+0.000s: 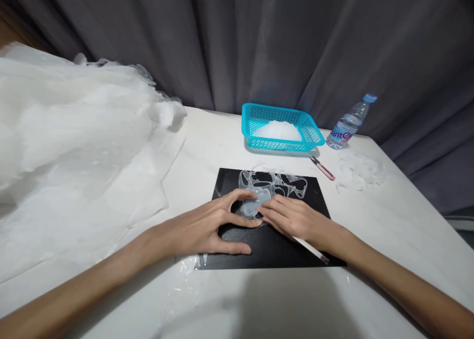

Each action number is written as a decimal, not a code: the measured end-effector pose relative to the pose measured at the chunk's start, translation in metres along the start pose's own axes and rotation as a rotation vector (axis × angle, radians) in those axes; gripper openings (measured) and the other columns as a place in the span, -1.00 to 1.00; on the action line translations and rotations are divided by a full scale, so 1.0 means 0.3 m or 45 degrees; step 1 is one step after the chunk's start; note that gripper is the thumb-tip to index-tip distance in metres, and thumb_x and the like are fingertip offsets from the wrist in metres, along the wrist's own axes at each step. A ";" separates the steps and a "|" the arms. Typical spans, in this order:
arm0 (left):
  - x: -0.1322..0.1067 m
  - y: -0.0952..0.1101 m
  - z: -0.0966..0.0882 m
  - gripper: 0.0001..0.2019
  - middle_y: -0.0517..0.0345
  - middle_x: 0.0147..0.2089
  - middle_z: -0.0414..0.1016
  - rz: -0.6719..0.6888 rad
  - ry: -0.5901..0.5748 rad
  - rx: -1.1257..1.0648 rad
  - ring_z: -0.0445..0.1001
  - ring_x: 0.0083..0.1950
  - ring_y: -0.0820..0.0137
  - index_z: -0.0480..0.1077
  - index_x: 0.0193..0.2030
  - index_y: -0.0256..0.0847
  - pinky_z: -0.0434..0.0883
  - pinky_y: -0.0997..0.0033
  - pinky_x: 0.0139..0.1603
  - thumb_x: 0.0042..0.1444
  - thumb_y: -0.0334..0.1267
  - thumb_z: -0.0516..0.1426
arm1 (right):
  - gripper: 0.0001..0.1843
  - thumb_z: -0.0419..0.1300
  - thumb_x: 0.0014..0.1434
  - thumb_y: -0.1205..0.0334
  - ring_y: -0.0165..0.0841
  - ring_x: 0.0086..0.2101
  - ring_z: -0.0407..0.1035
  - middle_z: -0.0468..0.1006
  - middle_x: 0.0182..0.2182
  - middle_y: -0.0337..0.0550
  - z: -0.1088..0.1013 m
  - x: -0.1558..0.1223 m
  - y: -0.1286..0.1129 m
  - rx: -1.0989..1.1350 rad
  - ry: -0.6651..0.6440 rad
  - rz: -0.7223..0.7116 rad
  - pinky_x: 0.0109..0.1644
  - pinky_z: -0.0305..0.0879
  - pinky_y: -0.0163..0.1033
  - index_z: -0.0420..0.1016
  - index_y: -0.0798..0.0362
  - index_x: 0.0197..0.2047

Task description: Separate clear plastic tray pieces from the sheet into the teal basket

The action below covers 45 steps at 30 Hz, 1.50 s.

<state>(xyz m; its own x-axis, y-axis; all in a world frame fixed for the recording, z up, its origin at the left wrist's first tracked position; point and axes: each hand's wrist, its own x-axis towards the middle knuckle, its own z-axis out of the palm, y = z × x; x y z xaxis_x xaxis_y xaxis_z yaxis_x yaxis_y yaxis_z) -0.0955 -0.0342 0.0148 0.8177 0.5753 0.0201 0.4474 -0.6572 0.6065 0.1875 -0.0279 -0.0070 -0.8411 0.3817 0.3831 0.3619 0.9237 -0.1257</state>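
A black mat [296, 250] lies on the white table [388, 230]. On it rests a clear plastic film [274, 183] with cut-out shapes and a small pale piece [255, 203]. My left hand [218, 228] presses on the mat, fingers spread, its fingertips holding down the pale piece. My right hand [292, 218] is closed round a thin white tool [311, 250], whose tip meets the pale piece; the shaft sticks out behind the hand.
A turquoise basket [311, 131] holding white material stands behind the mat, a water bottle [350, 124] to its right. A pink-handled tool [322, 168] and plastic scraps [361, 173] lie nearby. White sheer fabric [74, 131] piles at the left. Grey curtain behind.
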 end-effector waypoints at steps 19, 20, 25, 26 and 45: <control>0.058 0.061 0.027 -0.48 0.14 -0.20 0.48 -0.610 0.446 -0.589 0.42 -0.09 0.25 0.53 -0.16 -0.15 0.34 0.21 0.09 0.50 0.17 -0.08 | -0.82 0.12 0.47 0.27 -0.30 -0.11 0.48 0.55 -0.12 -0.08 -0.078 0.050 -0.099 0.898 0.220 0.583 0.02 0.41 -0.18 0.55 0.05 0.01; 0.063 0.056 0.035 -0.46 0.16 -0.25 0.47 -0.670 0.462 -0.672 0.42 -0.13 0.26 0.52 -0.21 -0.17 0.34 0.22 0.04 0.48 0.19 -0.06 | -0.79 0.11 0.48 0.28 -0.28 -0.07 0.48 0.55 -0.08 -0.04 -0.068 0.045 -0.128 0.877 0.186 0.519 0.06 0.42 -0.17 0.53 0.05 0.07; 0.066 0.035 0.054 -0.60 0.22 -0.34 0.43 -0.585 0.418 -0.765 0.36 -0.26 0.35 0.48 -0.30 -0.20 0.26 0.36 -0.21 0.36 0.10 0.15 | -0.74 0.10 0.50 0.26 -0.27 0.01 0.43 0.54 -0.03 -0.05 -0.071 0.037 -0.156 0.860 0.082 0.447 0.16 0.40 -0.11 0.50 0.01 0.17; 0.064 0.036 0.054 -0.62 0.22 -0.34 0.44 -0.570 0.427 -0.737 0.35 -0.28 0.36 0.49 -0.30 -0.20 0.25 0.38 -0.23 0.36 0.08 0.16 | -0.75 0.06 0.53 0.23 -0.26 0.00 0.41 0.54 -0.06 -0.07 -0.083 0.042 -0.135 0.851 0.135 0.472 0.17 0.38 -0.09 0.55 0.00 0.09; 0.050 0.074 0.098 -0.82 0.26 -0.28 0.48 -0.460 0.552 -0.549 0.44 -0.29 0.39 0.33 -0.08 -0.14 0.30 0.41 -0.25 0.42 -0.10 0.16 | -0.84 0.35 0.28 0.17 -0.32 -0.24 0.48 0.63 -0.29 -0.17 -0.048 0.215 0.059 1.199 -0.235 0.792 -0.17 0.29 -0.27 0.63 0.11 -0.19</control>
<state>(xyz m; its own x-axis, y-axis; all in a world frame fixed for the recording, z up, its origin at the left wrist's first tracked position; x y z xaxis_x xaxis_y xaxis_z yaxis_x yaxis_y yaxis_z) -0.0626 -0.0545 0.0052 0.3876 0.9216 0.0187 0.4066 -0.1891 0.8938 0.1456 0.0125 0.0286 -0.6959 0.7087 -0.1157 0.3568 0.2014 -0.9122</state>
